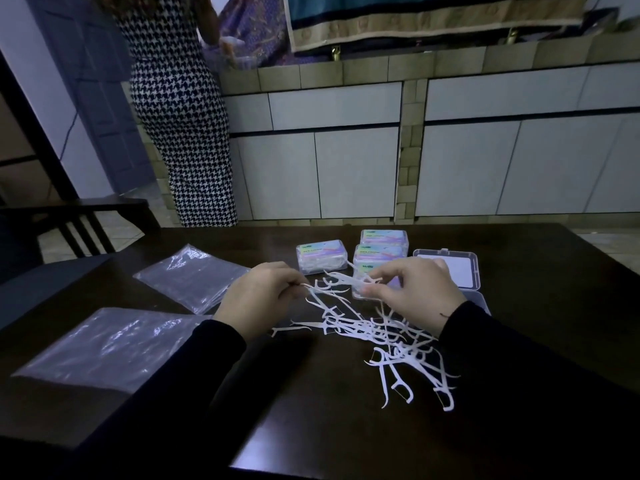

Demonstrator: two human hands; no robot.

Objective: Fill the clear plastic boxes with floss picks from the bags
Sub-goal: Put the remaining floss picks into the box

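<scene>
Picks [388,337] lie in a loose white heap on dark table [311,427], at 3 o'clock of centre, under and below both hands. Left hand [258,303] has fingers curled, pinching one end of a pick. Right hand [415,292] pinches a small bunch of picks between thumb and fingers, just above the heap. Open box [450,271] sits at 1 o'clock behind right hand, lid up. Three filled boxes [322,256] stand at 12 o'clock, one stacked on another. Two flat bags [104,344] lie at 9 o'clock. Person in checked dress [180,109] stands at 11 o'clock by cabinets [346,168].
</scene>
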